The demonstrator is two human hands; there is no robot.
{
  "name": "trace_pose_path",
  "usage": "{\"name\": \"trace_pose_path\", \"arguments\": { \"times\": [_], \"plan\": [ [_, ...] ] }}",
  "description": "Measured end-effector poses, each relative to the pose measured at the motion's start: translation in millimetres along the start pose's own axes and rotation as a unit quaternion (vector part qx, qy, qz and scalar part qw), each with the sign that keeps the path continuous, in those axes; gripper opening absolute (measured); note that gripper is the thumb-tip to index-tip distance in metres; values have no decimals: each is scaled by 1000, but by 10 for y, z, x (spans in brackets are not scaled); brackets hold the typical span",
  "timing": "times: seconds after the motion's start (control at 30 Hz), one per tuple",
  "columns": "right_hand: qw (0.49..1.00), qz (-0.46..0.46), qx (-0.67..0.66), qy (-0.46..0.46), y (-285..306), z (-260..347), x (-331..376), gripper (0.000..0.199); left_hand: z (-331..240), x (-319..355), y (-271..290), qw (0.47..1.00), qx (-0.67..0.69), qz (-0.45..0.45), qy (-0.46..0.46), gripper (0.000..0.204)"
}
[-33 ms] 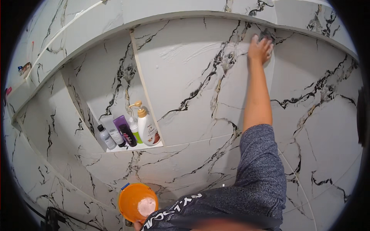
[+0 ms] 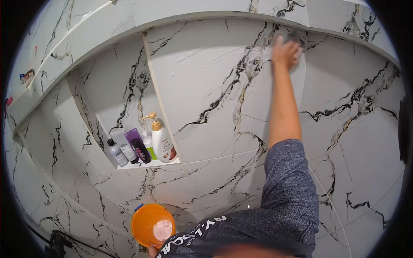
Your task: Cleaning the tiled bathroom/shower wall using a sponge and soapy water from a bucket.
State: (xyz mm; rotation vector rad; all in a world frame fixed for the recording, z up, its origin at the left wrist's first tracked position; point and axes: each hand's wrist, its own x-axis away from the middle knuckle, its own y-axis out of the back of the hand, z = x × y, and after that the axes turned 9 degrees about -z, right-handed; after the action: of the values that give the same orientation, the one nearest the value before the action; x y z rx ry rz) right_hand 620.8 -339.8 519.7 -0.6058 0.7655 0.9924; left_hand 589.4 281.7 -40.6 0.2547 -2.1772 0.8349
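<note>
My right hand (image 2: 286, 52) is stretched far up the marble-patterned wall (image 2: 206, 81), pressing a dark grey scrubbing pad (image 2: 295, 38) against it just under the ledge. Motion smears the fingers and the pad, so its exact kind is unclear. Whitish wet streaks mark the wall to the left of that hand. Low in the view, my left hand (image 2: 153, 251) grips the lower rim of an orange bucket (image 2: 142, 228), mostly hidden by my shirt. Foamy whitish liquid (image 2: 162, 230) lies inside the bucket.
A recessed niche (image 2: 142, 166) in the wall holds a white pump bottle (image 2: 163, 144), a purple tube (image 2: 132, 136) and several other bottles. Above runs a curved ledge (image 2: 206, 16). Black cables and a dark fixture (image 2: 58, 243) sit at the lower left.
My right hand has shifted slightly left along the wall with the pad and is now more blurred. The bucket stays in my left hand, almost unmoved.
</note>
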Motion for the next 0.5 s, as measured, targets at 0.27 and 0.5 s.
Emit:
{"name": "trace_pose_path", "arguments": {
  "times": [0.27, 0.5],
  "plan": [
    [833, 94, -216, 501, 94, 762, 792, 54, 97, -697, 802, 1000, -1, 17, -4, 51],
    [984, -169, -5, 51, -444, -462, -97, 65, 344, -209, 216, 995, 11, -17, -101, 47]
  ]
}}
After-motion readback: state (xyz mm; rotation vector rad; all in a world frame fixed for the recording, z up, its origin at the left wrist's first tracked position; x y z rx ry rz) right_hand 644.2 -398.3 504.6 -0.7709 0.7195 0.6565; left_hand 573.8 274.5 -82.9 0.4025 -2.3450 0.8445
